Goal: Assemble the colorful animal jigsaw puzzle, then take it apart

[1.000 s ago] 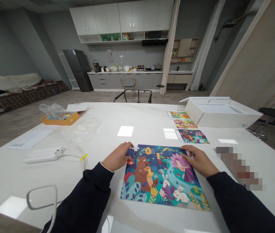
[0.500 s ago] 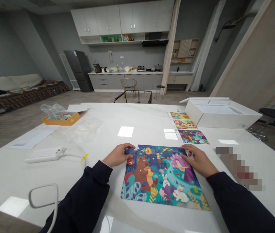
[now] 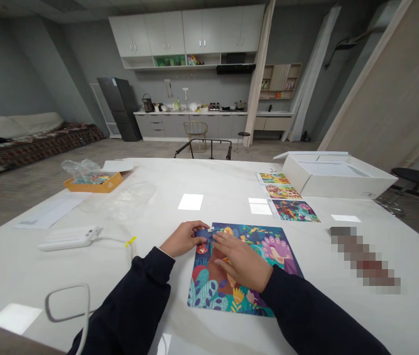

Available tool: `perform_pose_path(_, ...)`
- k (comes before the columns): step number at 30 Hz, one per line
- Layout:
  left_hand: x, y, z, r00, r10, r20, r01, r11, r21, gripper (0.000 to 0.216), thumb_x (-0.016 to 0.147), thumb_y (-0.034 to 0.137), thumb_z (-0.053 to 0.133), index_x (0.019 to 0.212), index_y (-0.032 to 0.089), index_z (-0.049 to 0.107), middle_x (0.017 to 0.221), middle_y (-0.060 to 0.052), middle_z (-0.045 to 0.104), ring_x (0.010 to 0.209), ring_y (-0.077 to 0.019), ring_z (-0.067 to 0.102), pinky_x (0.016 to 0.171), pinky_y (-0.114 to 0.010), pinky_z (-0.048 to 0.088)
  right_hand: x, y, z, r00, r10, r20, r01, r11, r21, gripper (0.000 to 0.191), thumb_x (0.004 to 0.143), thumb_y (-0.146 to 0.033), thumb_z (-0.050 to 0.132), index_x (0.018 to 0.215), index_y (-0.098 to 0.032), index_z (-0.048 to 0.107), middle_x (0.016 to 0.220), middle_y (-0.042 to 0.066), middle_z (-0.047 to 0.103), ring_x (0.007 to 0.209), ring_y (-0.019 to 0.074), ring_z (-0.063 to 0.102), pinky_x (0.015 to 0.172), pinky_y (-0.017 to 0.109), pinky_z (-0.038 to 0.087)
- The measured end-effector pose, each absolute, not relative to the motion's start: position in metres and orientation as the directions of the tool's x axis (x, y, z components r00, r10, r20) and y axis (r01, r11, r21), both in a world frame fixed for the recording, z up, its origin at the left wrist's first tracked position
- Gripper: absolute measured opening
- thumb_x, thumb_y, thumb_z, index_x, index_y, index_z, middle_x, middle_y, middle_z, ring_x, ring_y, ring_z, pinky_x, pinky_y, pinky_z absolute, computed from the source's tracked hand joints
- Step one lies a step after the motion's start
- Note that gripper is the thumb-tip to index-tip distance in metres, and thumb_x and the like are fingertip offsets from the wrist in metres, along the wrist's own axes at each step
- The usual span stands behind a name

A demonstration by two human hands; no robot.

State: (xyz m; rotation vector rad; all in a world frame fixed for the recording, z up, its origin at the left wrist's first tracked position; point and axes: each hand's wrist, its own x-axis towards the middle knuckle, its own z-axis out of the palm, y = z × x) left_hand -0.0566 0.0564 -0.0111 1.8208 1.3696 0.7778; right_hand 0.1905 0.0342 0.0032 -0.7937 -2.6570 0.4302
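A colourful jigsaw puzzle (image 3: 204,281) with a forest animal scene lies flat on the white table before me. At its upper left corner, my left hand (image 3: 185,237) pinches a dark blue puzzle piece (image 3: 203,233) between thumb and fingers. A small pale gap shows beside that piece. My right hand (image 3: 244,261) lies over the upper left part of the puzzle with fingers outstretched, their tips close to the piece, hiding most of the bear. The right forearm covers the puzzle's lower right corner.
Picture cards (image 3: 294,210) and an open white box (image 3: 346,185) are at the right rear. An orange tray (image 3: 94,186) with a plastic bag stands left, near crumpled plastic (image 3: 131,199) and a white power bank (image 3: 69,238) with cable. A pixelated object (image 3: 366,259) lies right.
My right hand has left the puzzle's upper right edge and moved left across it to the upper left part. The left hand stays at the corner piece.
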Motion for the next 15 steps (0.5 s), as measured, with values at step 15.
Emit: perform_pose_path(15, -0.056, 0.057, -0.009, 0.278, 0.96, -0.02, 0.406, -0.099, 0.908, 0.025, 0.076, 0.025, 0.078, 0.097, 0.013, 0.075, 0.096, -0.009, 0.077, 0.086, -0.022, 0.071, 0.08, -0.033, 0.055, 0.193, 0.039, -0.021, -0.802, 0.49, 0.343, 0.418, 0.869, -0.263, 0.04, 0.099, -0.023, 0.058, 0.139, -0.019, 0.061, 0.14, 0.015, 0.063, 0.135, 0.0315, 0.054, 0.112, 0.053, 0.048)
